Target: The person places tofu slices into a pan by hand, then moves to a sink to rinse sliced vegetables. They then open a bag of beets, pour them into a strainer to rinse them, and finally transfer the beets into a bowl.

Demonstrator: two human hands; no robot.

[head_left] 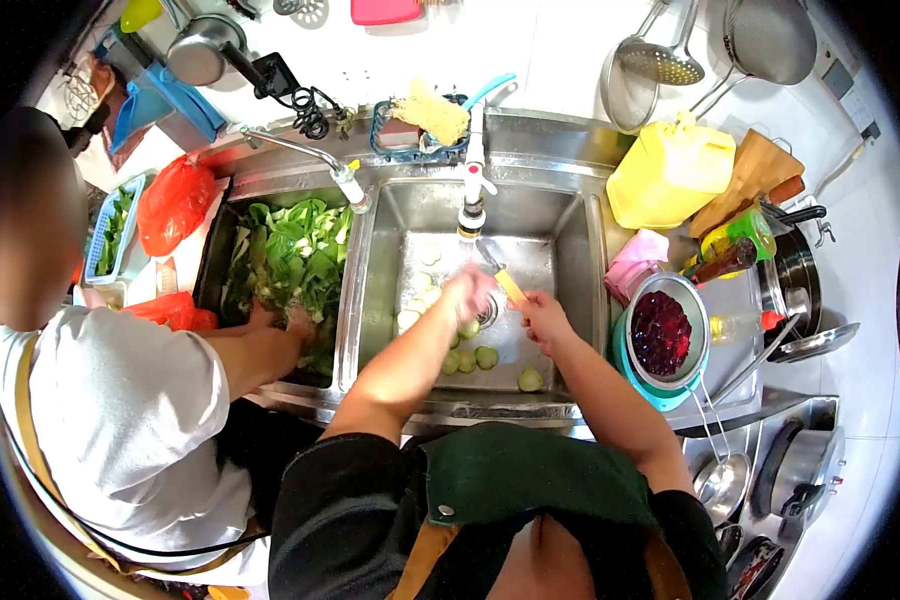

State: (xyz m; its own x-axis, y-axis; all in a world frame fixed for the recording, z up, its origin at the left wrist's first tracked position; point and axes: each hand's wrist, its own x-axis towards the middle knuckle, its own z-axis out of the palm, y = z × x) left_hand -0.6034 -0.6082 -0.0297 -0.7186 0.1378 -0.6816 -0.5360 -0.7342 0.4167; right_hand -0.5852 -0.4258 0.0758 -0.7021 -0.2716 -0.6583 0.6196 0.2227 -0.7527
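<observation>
Over the right sink basin [570, 250], my left hand [470, 292] is closed around a small pale-green vegetable piece that is mostly hidden by the fingers. My right hand [547, 316] grips a yellow-handled knife [511, 287] whose blade points toward the tap [472, 195]. Both hands hover close together just above the drain. Round pale-green slices [485, 357] lie scattered on the basin floor below and behind my hands.
A co-worker in a white shirt [120, 420] has a hand [275, 335] in the left basin of leafy greens [295, 255]. A colander of dark red berries [660, 335], a yellow jug [670, 170], bottles and pans crowd the right counter. Red bags [175, 205] lie at the left.
</observation>
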